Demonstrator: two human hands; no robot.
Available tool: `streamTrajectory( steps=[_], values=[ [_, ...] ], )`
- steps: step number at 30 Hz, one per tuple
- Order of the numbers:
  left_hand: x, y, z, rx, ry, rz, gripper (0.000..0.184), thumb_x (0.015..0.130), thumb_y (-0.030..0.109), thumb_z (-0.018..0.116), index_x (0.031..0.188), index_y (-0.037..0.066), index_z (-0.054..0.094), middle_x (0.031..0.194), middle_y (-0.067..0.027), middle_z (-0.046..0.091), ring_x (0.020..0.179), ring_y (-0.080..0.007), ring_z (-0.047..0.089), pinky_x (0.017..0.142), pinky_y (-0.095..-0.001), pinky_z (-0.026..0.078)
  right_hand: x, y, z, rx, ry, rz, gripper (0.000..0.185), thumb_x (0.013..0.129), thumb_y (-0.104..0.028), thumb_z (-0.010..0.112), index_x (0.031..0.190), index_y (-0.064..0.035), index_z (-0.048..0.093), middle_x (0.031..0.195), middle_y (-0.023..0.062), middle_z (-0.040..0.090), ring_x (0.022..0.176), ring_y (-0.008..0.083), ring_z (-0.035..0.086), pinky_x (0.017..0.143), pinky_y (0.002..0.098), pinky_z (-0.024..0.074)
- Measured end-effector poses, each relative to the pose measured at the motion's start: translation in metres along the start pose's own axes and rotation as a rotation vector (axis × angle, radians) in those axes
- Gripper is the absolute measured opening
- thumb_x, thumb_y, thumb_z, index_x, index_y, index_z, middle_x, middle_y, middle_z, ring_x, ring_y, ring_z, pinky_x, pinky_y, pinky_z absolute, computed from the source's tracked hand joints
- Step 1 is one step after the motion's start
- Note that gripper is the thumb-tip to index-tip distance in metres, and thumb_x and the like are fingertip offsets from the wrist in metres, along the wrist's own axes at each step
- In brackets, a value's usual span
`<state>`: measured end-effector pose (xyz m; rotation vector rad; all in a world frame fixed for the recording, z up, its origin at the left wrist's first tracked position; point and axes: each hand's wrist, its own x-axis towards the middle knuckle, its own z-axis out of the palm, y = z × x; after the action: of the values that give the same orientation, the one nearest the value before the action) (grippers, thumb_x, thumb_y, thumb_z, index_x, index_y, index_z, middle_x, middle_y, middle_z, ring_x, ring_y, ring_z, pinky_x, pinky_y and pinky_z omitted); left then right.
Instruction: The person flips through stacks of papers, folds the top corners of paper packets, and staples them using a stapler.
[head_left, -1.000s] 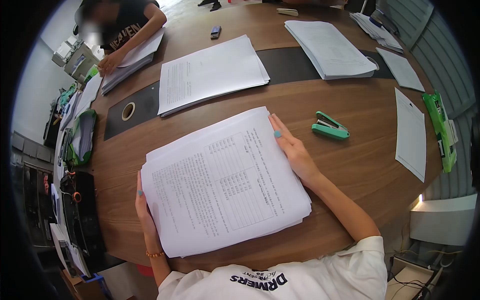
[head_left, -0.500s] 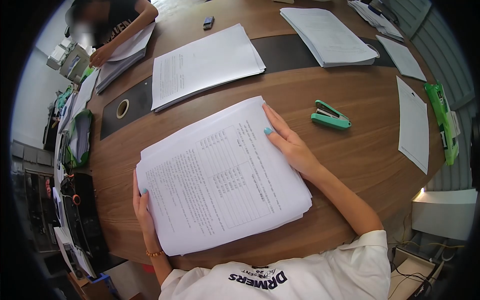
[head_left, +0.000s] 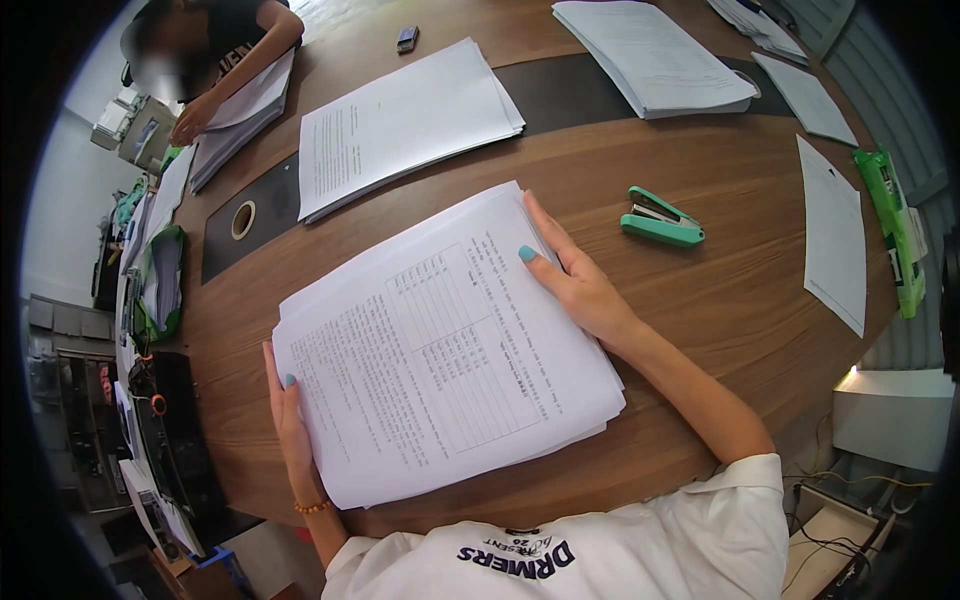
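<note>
A thick stack of printed paper lies slanted in front of me, its top sheet bearing text and a table. My left hand grips the stack's left edge, with the thumb on top and the fingers along the side. At the upper right edge, my right hand clasps the same stack, thumb over the top sheet and fingers along its side. Some sheets stick out unevenly at the lower right edge. To the right of my right hand rests a green stapler.
Two more paper stacks lie farther back. A tape roll sits at left, a small dark device at the back. Single sheets and a green packet line the right edge. Another person's hand rests on papers.
Both hands keep hold of the paper stack, which stays nearly in place. The view has shifted slightly, so the far stacks appear a little higher. The right thumb sits slightly farther left.
</note>
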<state>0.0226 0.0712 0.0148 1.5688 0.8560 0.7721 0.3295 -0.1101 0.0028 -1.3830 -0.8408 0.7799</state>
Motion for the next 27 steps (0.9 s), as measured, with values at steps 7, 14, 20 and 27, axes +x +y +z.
streamTrajectory(
  steps=[7,14,20,27],
  values=[
    [0.001,0.01,-0.008,0.244,-0.04,-0.016,0.059,0.09,0.023,0.038,0.141,0.002,0.016,0.144,-0.0145,0.024,0.128,-0.0194,0.031,0.105,-0.0299,0.023,0.0,-0.001,0.0,-0.018,0.009,0.001,0.057,0.09,-0.025,0.047,0.139,-0.0073,0.026,0.145,0.0187,0.018,0.135,0.0291,0.015,0.108,0.0348,0.0155],
    [0.042,0.103,0.023,0.927,-0.023,0.472,0.052,0.084,0.018,0.057,0.131,0.006,0.04,0.137,-0.0159,0.035,0.127,-0.0261,0.033,0.105,-0.0375,0.025,0.001,-0.009,-0.004,0.292,0.072,0.099,0.057,0.088,-0.02,0.052,0.138,-0.0036,0.028,0.14,0.0176,0.029,0.125,0.025,0.036,0.1,0.0331,0.0312],
    [0.101,0.094,0.147,0.667,-0.494,0.527,0.034,0.076,0.017,0.067,0.108,0.003,0.063,0.104,-0.0097,0.063,0.099,-0.0192,0.055,0.09,-0.0339,0.04,0.002,0.007,-0.017,0.085,0.17,-0.153,0.048,0.086,-0.018,0.056,0.129,-0.0031,0.043,0.131,0.0154,0.042,0.115,0.0216,0.046,0.089,0.0289,0.0418],
    [0.107,0.068,0.187,0.564,-0.54,0.404,0.032,0.074,0.018,0.069,0.103,0.007,0.066,0.106,-0.0098,0.062,0.098,-0.0187,0.056,0.087,-0.0324,0.043,-0.003,0.003,-0.012,-0.117,0.168,-0.132,0.043,0.082,-0.023,0.06,0.122,-0.0088,0.053,0.132,0.0143,0.041,0.117,0.0263,0.046,0.092,0.0341,0.0398]
  ],
)
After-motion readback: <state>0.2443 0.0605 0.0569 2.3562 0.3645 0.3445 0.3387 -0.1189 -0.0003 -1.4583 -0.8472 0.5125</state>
